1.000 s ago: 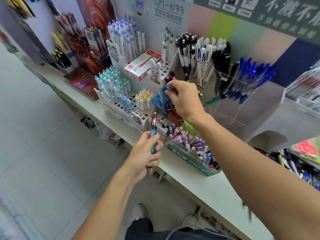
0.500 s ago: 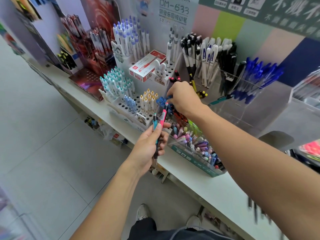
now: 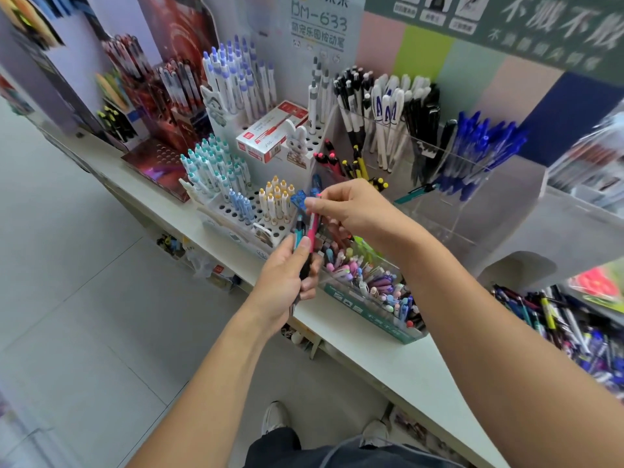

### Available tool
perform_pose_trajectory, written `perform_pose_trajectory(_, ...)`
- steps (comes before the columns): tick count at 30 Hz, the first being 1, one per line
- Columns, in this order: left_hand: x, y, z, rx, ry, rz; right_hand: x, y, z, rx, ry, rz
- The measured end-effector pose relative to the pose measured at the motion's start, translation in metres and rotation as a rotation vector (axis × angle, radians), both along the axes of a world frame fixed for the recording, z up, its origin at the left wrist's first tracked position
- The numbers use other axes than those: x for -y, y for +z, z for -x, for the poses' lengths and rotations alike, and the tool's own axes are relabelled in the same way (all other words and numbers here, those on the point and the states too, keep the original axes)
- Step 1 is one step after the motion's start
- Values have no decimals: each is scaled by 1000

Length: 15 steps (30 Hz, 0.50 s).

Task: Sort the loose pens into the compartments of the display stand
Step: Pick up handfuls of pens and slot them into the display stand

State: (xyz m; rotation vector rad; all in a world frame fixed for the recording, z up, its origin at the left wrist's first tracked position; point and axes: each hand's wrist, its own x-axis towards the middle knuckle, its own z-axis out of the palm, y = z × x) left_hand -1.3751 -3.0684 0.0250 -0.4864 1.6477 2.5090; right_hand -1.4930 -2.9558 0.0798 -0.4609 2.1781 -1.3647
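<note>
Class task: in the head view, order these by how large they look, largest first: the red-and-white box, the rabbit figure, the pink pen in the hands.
1. red-and-white box, clearly largest.
2 and 3. rabbit figure and pink pen look alike; the pen is nearer the camera and partly hidden by fingers, so unranked.

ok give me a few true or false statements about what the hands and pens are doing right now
1. The left hand holds a pink pen and a teal pen together. True.
2. The right hand rests flat on the shelf. False: it is raised, its fingertips pinching the top of the pink pen.
3. The blue pens stand in a clear compartment right of the black and white ones. True.
4. The red and white box lies on the floor. False: it sits on the white stand.
</note>
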Motion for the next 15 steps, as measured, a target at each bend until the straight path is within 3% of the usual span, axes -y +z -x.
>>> perform_pose_trajectory(3, -1, 1, 4, 37, 86, 141, -14, 20, 3, -221, -185, 123)
perform_pose_trajectory(5, 1, -2, 3, 54, 137, 220, -24, 40, 17, -532, -370, 198)
perform_pose_trajectory(8, 1, -4, 4, 86, 156, 185, -23, 55, 45, -893, -437, 1)
perform_pose_trajectory(12, -4, 2, 10, 56, 145, -92, 7, 29, 69, -809, -226, -318)
perform_pose_trajectory(15, -5, 7, 9, 11, 116, -17, 19, 7, 78, -717, -229, -407)
